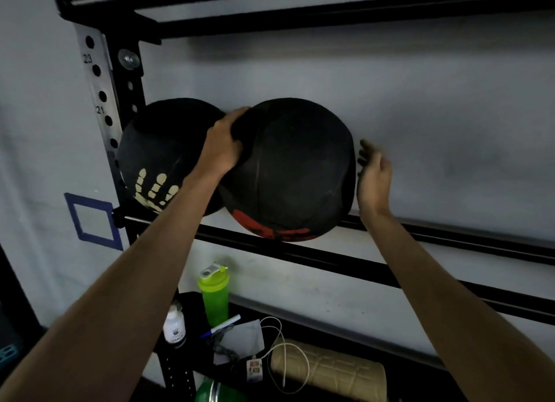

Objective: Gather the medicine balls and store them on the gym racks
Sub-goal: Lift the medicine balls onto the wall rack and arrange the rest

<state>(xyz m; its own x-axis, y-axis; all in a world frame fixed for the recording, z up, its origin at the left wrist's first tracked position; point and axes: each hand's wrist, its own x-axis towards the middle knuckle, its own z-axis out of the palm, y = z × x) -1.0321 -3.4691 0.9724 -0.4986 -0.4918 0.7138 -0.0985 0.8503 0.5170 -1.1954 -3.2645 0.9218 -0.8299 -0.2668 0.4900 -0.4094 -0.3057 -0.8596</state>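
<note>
Red-marked medicine ball point(294, 167) on rack rails point(420, 239): left hand point(222, 143) fingers curl over its top, right hand point(372, 173) fingers spread just beside. Best released only once seated.

Two black medicine balls sit side by side on the rails of the gym rack point(390, 277), at its left end beside the numbered upright point(99, 101). The left hand point(223, 144) curls over the upper left of the red-printed ball point(294, 167), between it and the pale-handprint ball point(162, 149). The right hand point(374, 179), fingers straight, is just beside the red-printed ball's right side. On the shelf below stand a green shaker point(214, 296) and a white bottle point(174, 326), near a foam roller point(330, 371).
</note>
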